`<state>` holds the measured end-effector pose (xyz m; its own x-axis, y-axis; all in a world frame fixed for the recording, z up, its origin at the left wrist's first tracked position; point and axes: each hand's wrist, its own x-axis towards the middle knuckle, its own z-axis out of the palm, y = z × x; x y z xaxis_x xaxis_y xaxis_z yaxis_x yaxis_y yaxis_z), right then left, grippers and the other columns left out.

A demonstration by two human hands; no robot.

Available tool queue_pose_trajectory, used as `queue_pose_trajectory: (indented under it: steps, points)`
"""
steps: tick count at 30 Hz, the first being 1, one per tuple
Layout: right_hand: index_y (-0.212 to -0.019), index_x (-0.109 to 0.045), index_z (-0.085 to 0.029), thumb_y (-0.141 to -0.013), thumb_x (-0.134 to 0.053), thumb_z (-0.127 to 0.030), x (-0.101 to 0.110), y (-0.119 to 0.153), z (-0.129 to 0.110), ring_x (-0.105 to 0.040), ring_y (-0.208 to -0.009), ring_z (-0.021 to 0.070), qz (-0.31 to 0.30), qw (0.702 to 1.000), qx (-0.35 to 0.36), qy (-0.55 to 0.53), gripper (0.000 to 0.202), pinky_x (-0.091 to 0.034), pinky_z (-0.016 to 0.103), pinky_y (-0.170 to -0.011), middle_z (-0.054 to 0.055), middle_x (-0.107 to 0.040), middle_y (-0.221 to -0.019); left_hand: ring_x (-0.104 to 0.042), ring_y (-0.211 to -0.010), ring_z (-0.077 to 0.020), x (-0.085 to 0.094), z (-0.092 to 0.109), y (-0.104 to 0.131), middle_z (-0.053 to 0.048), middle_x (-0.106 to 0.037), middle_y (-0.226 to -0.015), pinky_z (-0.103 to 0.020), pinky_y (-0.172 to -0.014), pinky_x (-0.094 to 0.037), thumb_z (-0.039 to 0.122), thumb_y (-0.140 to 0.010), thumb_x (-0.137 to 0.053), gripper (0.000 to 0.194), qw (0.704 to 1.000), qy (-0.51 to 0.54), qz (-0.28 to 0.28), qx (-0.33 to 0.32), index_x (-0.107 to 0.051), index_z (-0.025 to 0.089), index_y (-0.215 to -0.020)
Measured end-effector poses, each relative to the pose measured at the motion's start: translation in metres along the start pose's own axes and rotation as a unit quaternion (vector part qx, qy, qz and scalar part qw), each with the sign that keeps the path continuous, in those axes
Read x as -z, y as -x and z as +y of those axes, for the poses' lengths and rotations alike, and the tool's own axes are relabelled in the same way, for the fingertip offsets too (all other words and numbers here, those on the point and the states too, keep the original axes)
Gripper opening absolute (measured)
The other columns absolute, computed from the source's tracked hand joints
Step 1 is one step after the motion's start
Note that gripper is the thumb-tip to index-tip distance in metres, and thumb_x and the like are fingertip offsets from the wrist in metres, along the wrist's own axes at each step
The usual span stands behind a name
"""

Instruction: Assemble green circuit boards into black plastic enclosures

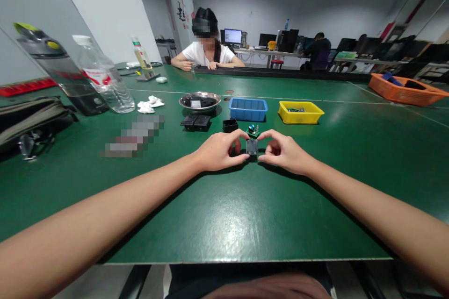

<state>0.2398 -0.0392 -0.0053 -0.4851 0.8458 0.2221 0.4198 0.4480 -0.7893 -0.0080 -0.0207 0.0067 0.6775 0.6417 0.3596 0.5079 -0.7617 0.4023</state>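
Note:
Between my two hands is a small dark grey square plastic piece (251, 146), low over the green table (228, 215). My left hand (222, 150) pinches its left side with thumb and forefinger. On the opposite side, my right hand (282, 152) grips it the same way, its other fingers curled in. Just behind the piece, a small green circuit board (253, 133) with a blue-ringed component is partly hidden. A black open-topped little box (230, 124) stands behind my left hand. Further left lie flat black plastic parts (195, 122).
Behind these stand a metal bowl (199, 109) of dark parts, a blue bin (248, 111) and a yellow bin (300, 116) with small parts. Bottles (105, 77), crumpled tissue (150, 103) and a bag (35, 121) occupy the left. An orange basket (407, 94) sits far right; a person (206, 51) sits opposite.

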Motion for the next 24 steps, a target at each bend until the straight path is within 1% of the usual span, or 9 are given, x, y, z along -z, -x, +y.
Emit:
queue_pose_trajectory:
  steps: [6,9,12,15,21,24]
  points:
    - [-0.116,-0.056,-0.016,-0.077,-0.078,-0.035,-0.002,-0.006,0.004,-0.050,-0.054,0.0100,-0.002,1.000,-0.011,-0.009,0.048,-0.038,0.023,-0.057,-0.009,-0.056,-0.061,-0.061,-0.057,-0.0135,-0.004,-0.002,-0.004,0.004,-0.067,-0.072,-0.023,-0.058,-0.040,0.041,-0.087,-0.065,0.038,1.000,-0.001,-0.012,0.011,-0.057,0.018,-0.116]
    - [-0.114,-0.059,-0.016,-0.076,-0.079,-0.036,-0.005,-0.011,0.006,-0.051,-0.054,0.0103,0.012,1.000,0.002,0.007,0.047,-0.039,0.023,-0.057,-0.009,-0.056,-0.061,-0.062,-0.059,-0.0148,-0.007,-0.003,-0.005,0.003,-0.067,-0.072,-0.024,-0.059,-0.040,0.043,-0.088,-0.064,0.038,1.000,-0.014,-0.010,0.020,-0.057,0.019,-0.117]
    - [-0.114,-0.060,-0.017,-0.077,-0.077,-0.035,-0.007,-0.016,0.011,-0.051,-0.053,0.0105,0.037,0.999,0.020,0.024,0.045,-0.039,0.024,-0.058,-0.008,-0.057,-0.061,-0.063,-0.060,-0.0157,-0.009,-0.006,-0.006,0.003,-0.068,-0.072,-0.024,-0.058,-0.040,0.041,-0.088,-0.064,0.039,0.999,-0.019,-0.002,0.034,-0.056,0.020,-0.120]
    - [-0.114,-0.061,-0.016,-0.077,-0.077,-0.033,-0.006,-0.022,0.016,-0.051,-0.052,0.0108,0.051,0.997,0.032,0.047,0.044,-0.039,0.024,-0.058,-0.008,-0.057,-0.059,-0.064,-0.061,-0.0168,-0.010,-0.011,-0.012,0.003,-0.068,-0.072,-0.025,-0.059,-0.040,0.040,-0.088,-0.064,0.040,0.999,-0.029,-0.003,0.034,-0.055,0.020,-0.121]
    - [-0.111,-0.062,-0.017,-0.076,-0.078,-0.028,0.000,-0.038,0.023,-0.053,-0.052,0.0113,0.065,0.994,0.038,0.080,0.041,-0.039,0.024,-0.058,-0.008,-0.059,-0.059,-0.066,-0.064,-0.0184,-0.013,-0.023,-0.032,0.002,-0.068,-0.074,-0.026,-0.059,-0.040,0.040,-0.087,-0.065,0.040,0.997,-0.070,0.000,0.025,-0.054,0.019,-0.120]
    - [-0.112,-0.062,-0.016,-0.076,-0.078,-0.029,0.001,-0.041,0.026,-0.054,-0.053,0.0113,0.067,0.992,0.049,0.092,0.041,-0.039,0.023,-0.058,-0.008,-0.060,-0.060,-0.066,-0.065,-0.0182,-0.012,-0.025,-0.034,0.001,-0.069,-0.077,-0.026,-0.060,-0.041,0.040,-0.087,-0.064,0.041,0.997,-0.075,-0.004,0.021,-0.054,0.019,-0.121]
